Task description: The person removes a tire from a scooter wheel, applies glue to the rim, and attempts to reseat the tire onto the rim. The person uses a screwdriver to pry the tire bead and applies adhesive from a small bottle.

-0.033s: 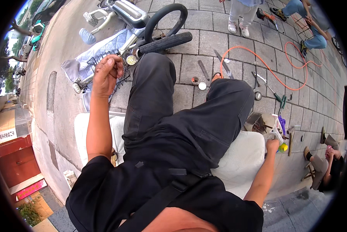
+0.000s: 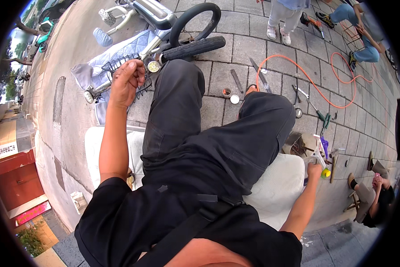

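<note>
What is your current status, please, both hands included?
Left hand raised, loosely curled, near the white bike. Right hand beside the open container, grip unclear. Orange hose across the paving, clear of both hands.

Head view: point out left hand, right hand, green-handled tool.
Left hand [image 2: 128, 82]: head view, middle of the hand.
Right hand [image 2: 314, 170]: head view, back of the hand.
Green-handled tool [image 2: 326, 121]: head view, on its handle.

Grey paving [image 2: 236, 26] (daylit), red panel [image 2: 19, 181] far left.

L fingers [image 2: 132, 71] curled w/ basket [image 2: 116, 64] behind; R fingers [image 2: 314, 165] at whitish bag [image 2: 317, 155]; orange hose [image 2: 277, 55] on paving [image 2: 240, 27]
</note>
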Demonstrator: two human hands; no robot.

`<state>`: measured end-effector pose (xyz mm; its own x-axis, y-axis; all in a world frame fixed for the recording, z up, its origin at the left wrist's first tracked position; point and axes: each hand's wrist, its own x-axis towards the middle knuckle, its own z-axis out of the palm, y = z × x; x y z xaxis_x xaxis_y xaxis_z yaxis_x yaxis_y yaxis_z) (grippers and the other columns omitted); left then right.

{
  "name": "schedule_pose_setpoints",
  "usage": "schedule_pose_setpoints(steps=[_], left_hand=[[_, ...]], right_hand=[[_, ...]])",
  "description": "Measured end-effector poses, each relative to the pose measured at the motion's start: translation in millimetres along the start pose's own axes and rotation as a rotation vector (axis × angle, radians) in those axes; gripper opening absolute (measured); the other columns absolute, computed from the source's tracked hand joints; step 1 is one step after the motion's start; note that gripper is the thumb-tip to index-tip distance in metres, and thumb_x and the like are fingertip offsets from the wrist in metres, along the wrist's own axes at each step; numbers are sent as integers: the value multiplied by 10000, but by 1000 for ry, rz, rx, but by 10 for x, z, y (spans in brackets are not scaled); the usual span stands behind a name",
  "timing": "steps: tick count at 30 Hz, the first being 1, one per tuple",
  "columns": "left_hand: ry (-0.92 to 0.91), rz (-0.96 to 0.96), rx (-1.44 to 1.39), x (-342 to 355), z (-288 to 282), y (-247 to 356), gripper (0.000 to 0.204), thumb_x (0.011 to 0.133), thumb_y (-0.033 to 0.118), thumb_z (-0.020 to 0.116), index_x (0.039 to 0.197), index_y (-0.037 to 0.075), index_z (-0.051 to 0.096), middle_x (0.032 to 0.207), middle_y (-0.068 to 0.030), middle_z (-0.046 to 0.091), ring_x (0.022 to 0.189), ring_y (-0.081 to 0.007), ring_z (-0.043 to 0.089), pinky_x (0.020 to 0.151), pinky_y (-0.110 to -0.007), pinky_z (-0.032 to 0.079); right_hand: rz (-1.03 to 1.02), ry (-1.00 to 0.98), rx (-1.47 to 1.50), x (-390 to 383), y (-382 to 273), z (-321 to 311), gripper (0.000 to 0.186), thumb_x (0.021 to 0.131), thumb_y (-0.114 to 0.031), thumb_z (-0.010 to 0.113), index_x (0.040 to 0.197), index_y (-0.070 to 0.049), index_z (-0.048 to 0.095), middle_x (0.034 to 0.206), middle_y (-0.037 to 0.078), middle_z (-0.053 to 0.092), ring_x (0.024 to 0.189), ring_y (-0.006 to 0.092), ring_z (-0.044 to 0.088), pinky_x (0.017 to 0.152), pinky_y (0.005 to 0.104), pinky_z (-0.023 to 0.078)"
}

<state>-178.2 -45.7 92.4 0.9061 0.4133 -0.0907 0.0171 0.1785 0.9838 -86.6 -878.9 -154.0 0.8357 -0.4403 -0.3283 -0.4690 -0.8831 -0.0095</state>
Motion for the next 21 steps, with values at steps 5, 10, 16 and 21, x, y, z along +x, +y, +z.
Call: schedule_pose_setpoints(steps=[5,10,16,21], left_hand=[[194,-146,-47,385,-106,-434,397,1076,391,656,1174,9,698,930,-49,694,782,-148,654,686,-283,502],[237,-280,160,1218,161,-889,439,1016,443,743,1123,18,722,903,-23,678,803,-131,659,712,-269,517],[74,-144,455,1903,101,-1486,322,1050,263,738,1227,-5,707,1036,-21,734,933,-101,668,845,-267,523],[363,-74,238,1959,-109,-1552,336,1082,163,664,1356,-27,623,1106,-77,727,1023,-159,705,935,-297,551]], right_hand=[[-86,18,-259,-401,-832,-967,493,904,-418,722,1077,41,764,1159,310,744,1120,475,716,958,538,556],[-347,51,239,-272,-2023,-1517,434,1015,-348,698,1221,33,728,1056,190,786,957,313,757,873,427,564],[-695,-332,401,-311,-4432,-1806,359,1038,-244,704,1250,45,717,1082,111,777,994,171,717,911,337,559],[-1069,-688,195,-396,-6427,-1420,355,998,-182,690,1284,28,708,1230,185,757,1150,279,736,1013,401,562]])
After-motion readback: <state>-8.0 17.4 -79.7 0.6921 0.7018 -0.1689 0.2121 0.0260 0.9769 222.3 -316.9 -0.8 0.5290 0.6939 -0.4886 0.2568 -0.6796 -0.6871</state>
